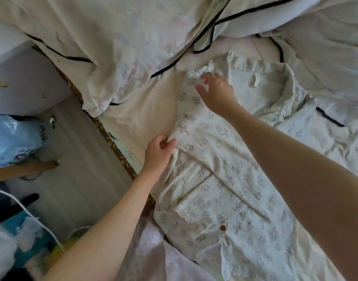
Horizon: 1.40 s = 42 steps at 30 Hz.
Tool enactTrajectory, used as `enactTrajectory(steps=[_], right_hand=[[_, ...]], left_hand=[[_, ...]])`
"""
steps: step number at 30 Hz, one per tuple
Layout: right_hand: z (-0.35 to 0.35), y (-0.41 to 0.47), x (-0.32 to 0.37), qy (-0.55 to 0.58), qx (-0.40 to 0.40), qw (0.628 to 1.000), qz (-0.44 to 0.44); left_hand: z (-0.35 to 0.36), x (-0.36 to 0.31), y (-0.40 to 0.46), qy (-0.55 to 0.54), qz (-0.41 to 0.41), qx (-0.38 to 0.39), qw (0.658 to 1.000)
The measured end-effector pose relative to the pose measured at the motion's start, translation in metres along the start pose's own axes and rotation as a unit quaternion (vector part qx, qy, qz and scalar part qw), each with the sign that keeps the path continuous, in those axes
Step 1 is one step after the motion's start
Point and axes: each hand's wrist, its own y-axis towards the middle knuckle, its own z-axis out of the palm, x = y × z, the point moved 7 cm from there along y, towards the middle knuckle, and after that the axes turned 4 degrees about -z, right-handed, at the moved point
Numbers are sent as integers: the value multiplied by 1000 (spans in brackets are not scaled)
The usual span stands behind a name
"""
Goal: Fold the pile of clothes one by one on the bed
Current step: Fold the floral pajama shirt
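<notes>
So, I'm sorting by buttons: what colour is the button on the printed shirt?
Brown, on the pale printed button-front shirt; the head view shows it.

two bare forearms, no sleeves in view, no watch, rings or bracelets seen. left hand [159, 152] and right hand [216, 92] both bare, no gloves. nails short, thumbnail on left looks unpainted. nothing worn visible.
</notes>
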Motion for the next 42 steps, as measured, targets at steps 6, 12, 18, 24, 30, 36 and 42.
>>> enactTrajectory(steps=[6, 12, 18, 24, 30, 36, 42], right_hand=[[20, 56, 7, 28, 47, 993, 102], [23, 78, 4, 166, -31, 974, 149], [24, 69, 11, 151, -30, 984, 92], [8, -15, 4, 77, -123, 989, 5], [42, -139, -49, 7, -92, 996, 17], [80, -238, -139, -39, -24, 995, 86], [100, -337, -219, -37, 14, 977, 209]], left_hand=[[-11, 5, 10, 14, 7, 62, 998], [-18, -2, 19, 4, 83, 33, 996], [-22, 7, 33, 29, 67, 8, 997], [-16, 23, 23, -55, -2, 52, 997], [-7, 73, -6, 23, -42, 64, 997], [12, 134, -49, 75, -94, 95, 988], [16, 170, -92, 62, -88, 50, 993]])
